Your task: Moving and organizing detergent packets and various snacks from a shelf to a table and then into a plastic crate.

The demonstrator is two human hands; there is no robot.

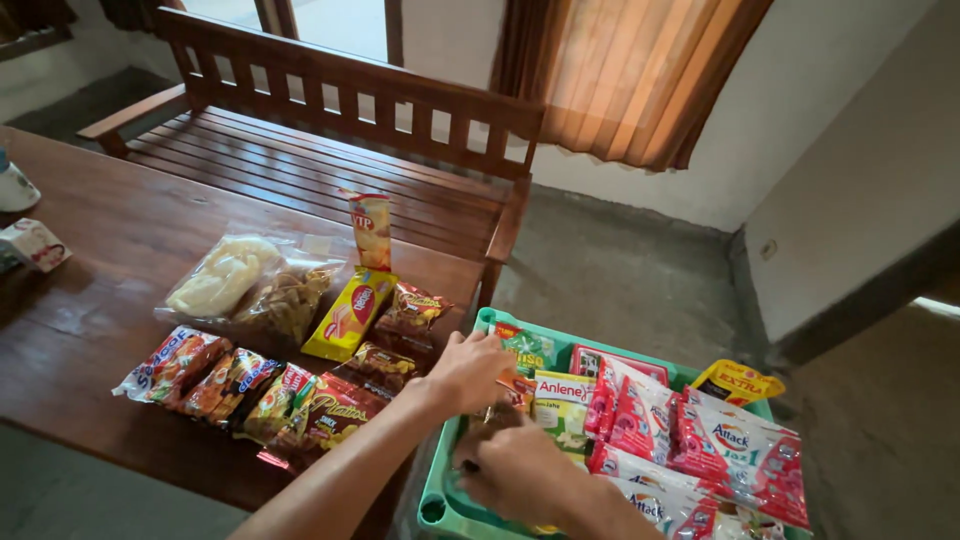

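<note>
While the table (90, 300) is stretching away on the left, a small white box (33, 244) is sitting near its far left edge, with a white container (14, 186) just behind it at the frame's border. Nearer the middle, a row of colourful noodle packs (215, 378) is lying along the table's near side, and 2 clear bags of crackers (250, 283) are resting behind them. A yellow biscuit pack (350, 314) is lying just beside the bags, a tall snack pouch (371, 230) is standing upright behind it, and dark red snack packs (395, 335) are lying close to the table's right edge. A wooden bench (320, 140) is standing beyond the table.

Past the table's edge, the left hand (470, 370) is reaching into the green basket (440, 495), its fingers curled together over packets at the basket's left side. The right hand (515, 470) is lying lower in the same basket, just beside the left; its fingers are curled downward, but whether they are pinching anything cannot be told. Further right, a milk carton (565, 400) is standing in the basket, and red and white detergent sachets (700, 445) are filling its right side, with a yellow pouch (738, 382) at the far rim.
</note>
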